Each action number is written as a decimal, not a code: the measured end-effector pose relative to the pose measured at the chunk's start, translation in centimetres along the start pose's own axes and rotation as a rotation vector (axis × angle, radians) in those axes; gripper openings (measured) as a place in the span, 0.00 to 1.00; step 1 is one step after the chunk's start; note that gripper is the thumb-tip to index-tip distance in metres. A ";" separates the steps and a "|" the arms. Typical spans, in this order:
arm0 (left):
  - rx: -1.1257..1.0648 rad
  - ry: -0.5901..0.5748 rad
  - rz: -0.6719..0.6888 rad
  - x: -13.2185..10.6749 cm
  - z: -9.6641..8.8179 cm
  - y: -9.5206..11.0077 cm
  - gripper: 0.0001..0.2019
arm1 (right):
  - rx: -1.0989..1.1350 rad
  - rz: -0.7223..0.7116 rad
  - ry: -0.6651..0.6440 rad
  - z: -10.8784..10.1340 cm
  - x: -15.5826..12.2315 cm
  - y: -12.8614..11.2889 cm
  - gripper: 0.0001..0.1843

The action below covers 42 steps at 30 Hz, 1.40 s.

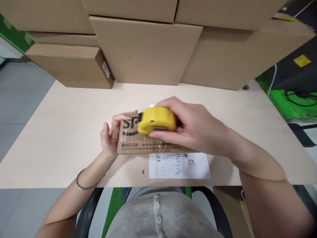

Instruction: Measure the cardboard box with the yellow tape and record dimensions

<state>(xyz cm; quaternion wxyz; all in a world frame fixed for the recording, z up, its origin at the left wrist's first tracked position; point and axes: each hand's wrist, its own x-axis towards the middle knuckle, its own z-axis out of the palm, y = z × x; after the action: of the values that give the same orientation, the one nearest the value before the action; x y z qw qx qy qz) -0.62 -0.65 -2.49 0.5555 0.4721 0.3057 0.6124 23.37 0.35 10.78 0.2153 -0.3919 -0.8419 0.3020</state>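
A small brown cardboard parcel (133, 142) printed with "SF" and "95338" lies on the pale wooden table (61, 132). My left hand (110, 137) grips its left end, fingers curled over the top edge. My right hand (195, 127) is closed round a yellow tape dispenser (156, 120) and holds it on top of the parcel, near its middle. Clear tape shows along the parcel's front face. The parcel's right part is hidden under my right hand.
A white sheet with handwritten marks (179, 165) lies at the table's near edge, just in front of the parcel. Several large cardboard boxes (146, 49) are stacked along the back of the table. A green and black unit (294, 99) stands to the right.
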 end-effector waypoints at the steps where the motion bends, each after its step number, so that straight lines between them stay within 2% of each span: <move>1: -0.010 0.030 -0.010 0.0 0.1 0.0 0.26 | 0.000 -0.055 -0.066 0.6 1.4 -0.5 0.22; 3: -0.020 0.110 -0.007 -0.1 0.0 -0.1 0.23 | -0.008 -0.116 -0.173 1.6 3.3 -1.5 0.19; 5: -0.016 0.167 0.021 0.0 -0.1 -0.2 0.20 | -0.045 -0.118 -0.234 2.2 4.3 -2.0 0.17; 7: 0.006 0.124 0.041 0.3 -0.4 -0.4 0.18 | -0.086 -0.116 -0.240 2.5 4.4 -2.1 0.17; 10: 0.058 -0.037 0.088 0.8 -0.9 -0.7 0.15 | -0.121 -0.102 -0.195 1.9 3.3 -1.3 0.17; 15: 0.095 -0.176 0.088 1.2 -1.7 -0.9 0.11 | -0.159 0.064 -0.139 -1.9 -1.4 1.7 0.17; 20: 0.056 -0.199 0.085 1.2 -1.9 -0.8 0.10 | -0.217 0.223 -0.044 -6.3 -8.2 4.9 0.14; 22: 0.032 -0.200 0.083 1.2 -1.9 -0.8 0.10 | -0.229 0.279 -0.008 -6.9 -10.0 6.0 0.15; 25: 0.020 -0.206 0.071 1.4 -1.7 -0.7 0.11 | -0.208 0.298 0.048 -6.7 -11.0 7.1 0.16; 31: -0.011 -0.184 0.062 1.6 -1.3 -0.2 0.11 | -0.196 0.249 0.092 -6.3 -10.5 6.8 0.18; 35: -0.002 -0.186 0.034 1.4 -1.3 -0.1 0.11 | -0.284 0.122 0.100 -6.5 -9.2 5.3 0.15; 38: 0.013 -0.153 0.027 1.2 -1.3 -0.3 0.13 | -0.284 0.011 0.044 -5.1 -6.2 3.7 0.14; 42: 0.118 -0.171 -0.030 0.9 -2.2 0.1 0.27 | -0.242 -0.077 -0.128 -1.8 -0.6 1.3 0.15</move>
<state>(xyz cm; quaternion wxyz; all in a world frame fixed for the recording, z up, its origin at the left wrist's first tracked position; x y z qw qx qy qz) -2.63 0.54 -3.05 0.5600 0.5499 0.2996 0.5425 25.45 1.17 11.10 0.1235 -0.3624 -0.8986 0.2143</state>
